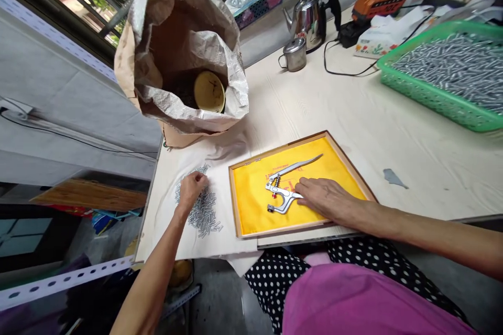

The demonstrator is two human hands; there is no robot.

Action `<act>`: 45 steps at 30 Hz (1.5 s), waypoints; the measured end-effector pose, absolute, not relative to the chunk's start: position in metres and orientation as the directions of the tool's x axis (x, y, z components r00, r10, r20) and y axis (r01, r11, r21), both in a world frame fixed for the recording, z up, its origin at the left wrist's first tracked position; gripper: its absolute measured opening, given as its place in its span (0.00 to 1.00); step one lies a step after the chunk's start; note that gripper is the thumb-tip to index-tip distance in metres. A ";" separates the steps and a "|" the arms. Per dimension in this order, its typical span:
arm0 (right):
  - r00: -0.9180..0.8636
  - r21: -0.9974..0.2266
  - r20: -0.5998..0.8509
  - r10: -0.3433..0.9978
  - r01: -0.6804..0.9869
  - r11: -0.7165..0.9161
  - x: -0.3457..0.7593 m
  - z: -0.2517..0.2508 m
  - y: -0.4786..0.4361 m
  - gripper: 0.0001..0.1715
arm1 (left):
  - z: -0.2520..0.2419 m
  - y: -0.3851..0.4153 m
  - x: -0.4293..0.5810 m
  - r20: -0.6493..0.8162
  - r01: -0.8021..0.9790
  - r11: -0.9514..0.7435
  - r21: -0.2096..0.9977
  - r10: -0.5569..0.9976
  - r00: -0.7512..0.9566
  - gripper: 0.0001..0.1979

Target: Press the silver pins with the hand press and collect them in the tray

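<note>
Shows desk with green basket at far right and yellow-lined tray at near edge. Includes pliers, jaws apart, over tray, grasped in right hand. Curls left hand at pile of loose pins, possibly pinching one; cannot tell. Suggests work under way, with many pins left in pile and silver pieces filling basket; cannot tell amount finished.

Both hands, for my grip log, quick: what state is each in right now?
Left hand: closed in a pinch at the pile of metal pins; whether it holds one cannot be told.
Right hand: closed on one handle of the pliers.
</note>
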State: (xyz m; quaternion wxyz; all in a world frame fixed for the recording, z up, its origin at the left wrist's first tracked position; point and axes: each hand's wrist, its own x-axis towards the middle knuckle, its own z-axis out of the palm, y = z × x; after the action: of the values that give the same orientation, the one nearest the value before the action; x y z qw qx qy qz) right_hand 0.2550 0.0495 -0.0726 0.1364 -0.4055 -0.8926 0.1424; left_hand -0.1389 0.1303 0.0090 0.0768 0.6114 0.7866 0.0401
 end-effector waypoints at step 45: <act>-0.691 -0.314 0.097 0.717 0.662 0.681 0.277 -0.046 0.084 0.27 | -0.025 0.036 0.042 -0.549 0.719 0.389 0.576 0.836 -0.013 0.15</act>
State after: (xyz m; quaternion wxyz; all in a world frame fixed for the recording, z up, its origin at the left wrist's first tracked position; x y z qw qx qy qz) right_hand 0.2774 0.0844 -0.0458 0.1064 -0.3785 -0.9105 0.1283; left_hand 0.0422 0.0357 -0.0254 0.4387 0.5485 0.7087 0.0666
